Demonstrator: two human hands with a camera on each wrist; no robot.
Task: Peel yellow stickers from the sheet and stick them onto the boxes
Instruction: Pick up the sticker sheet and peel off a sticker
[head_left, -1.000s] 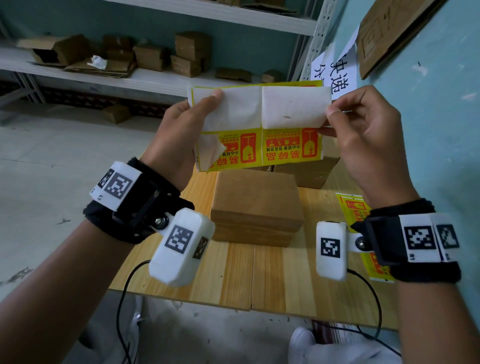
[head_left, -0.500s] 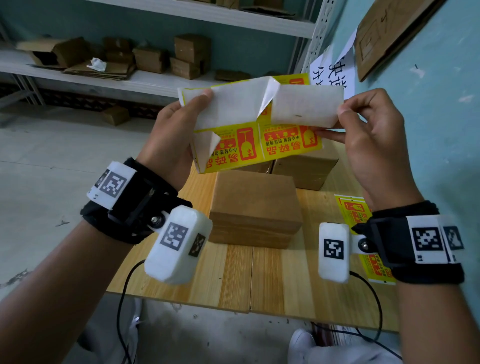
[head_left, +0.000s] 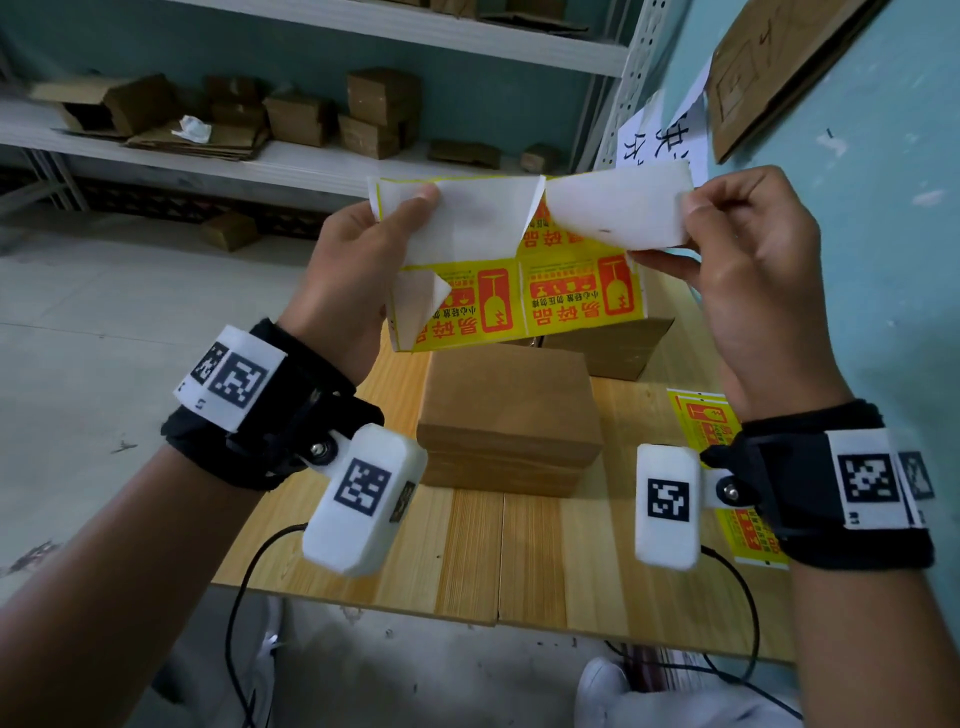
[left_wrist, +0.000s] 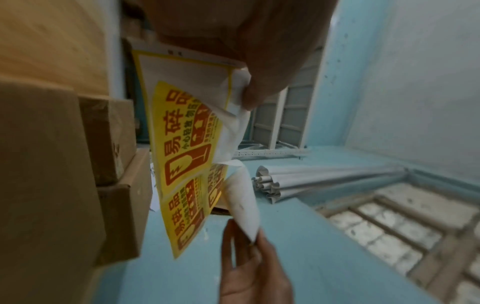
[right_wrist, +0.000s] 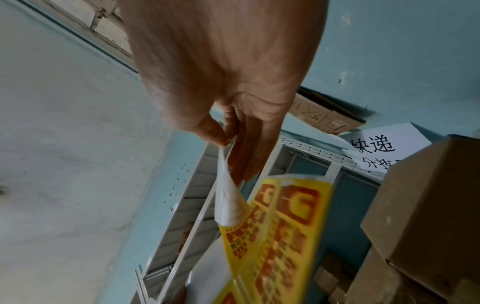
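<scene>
Both hands hold the sticker sheet (head_left: 519, 306) in the air above the table; its lower row shows yellow stickers with red print. My left hand (head_left: 410, 208) pinches the sheet's top left edge with the thumb in front. My right hand (head_left: 685, 218) pinches the corner of one sticker (head_left: 613, 218), white back toward me, partly lifted off the sheet's upper right. The left wrist view shows the white flap (left_wrist: 241, 201) running from the sheet (left_wrist: 187, 144) to the right fingertips (left_wrist: 249, 246). A plain brown box (head_left: 509, 395) stands on the table below.
The wooden table (head_left: 519, 561) also carries a second box (head_left: 623, 343) behind the first and another yellow sticker sheet (head_left: 701, 415) at the right, close to the blue wall. Shelves with more cardboard boxes (head_left: 384, 114) stand beyond. Cables hang off the table's front edge.
My right hand has pulled the sticker to the right, so its inner edge has come away from the sheet and a gap has opened. The left hand keeps its hold.
</scene>
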